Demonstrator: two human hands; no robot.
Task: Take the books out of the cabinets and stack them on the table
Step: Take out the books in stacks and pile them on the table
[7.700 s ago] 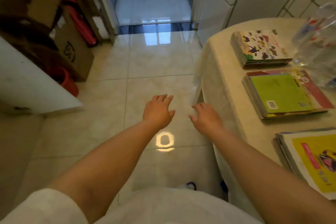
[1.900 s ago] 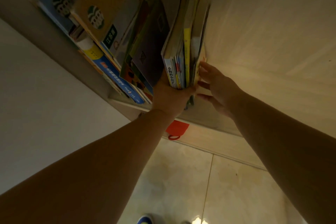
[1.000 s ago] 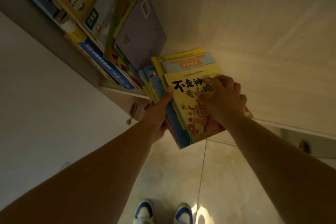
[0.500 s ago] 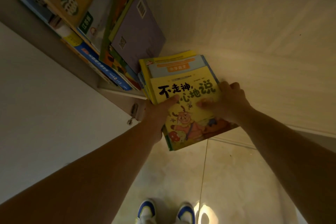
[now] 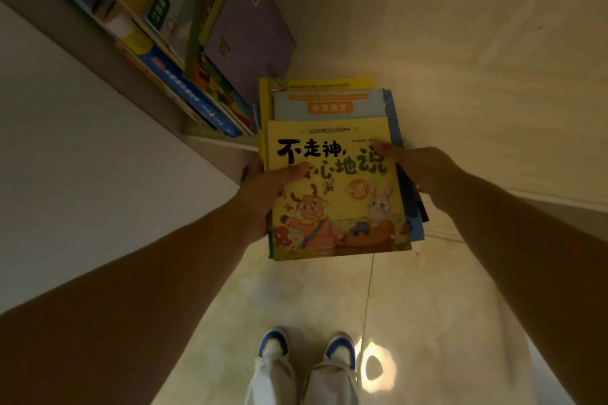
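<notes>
Both hands clamp a flat bundle of thin picture books (image 5: 332, 187), yellow cartoon cover on top, half out of the pale wooden cabinet (image 5: 460, 59): left hand (image 5: 266, 194) and right hand (image 5: 424, 168) each grip a side. Best kept level, lest inner books slip.

The scene is dim, with a warm yellow cast. The brightest spot is a glare patch (image 5: 375, 368) on the glossy tiled floor (image 5: 427, 322) beside the shoes (image 5: 306, 352), a reflected light blown out to white. The yellow top book (image 5: 335, 194) catches enough light for its title to read clearly. Both forearms (image 5: 131, 306) fall into deep shadow, nearly featureless. The leaning books (image 5: 210, 43) at upper left are murky and soft. Wide-angle distortion bends the cabinet edges (image 5: 131, 85) and stretches the arms toward the corners.
</notes>
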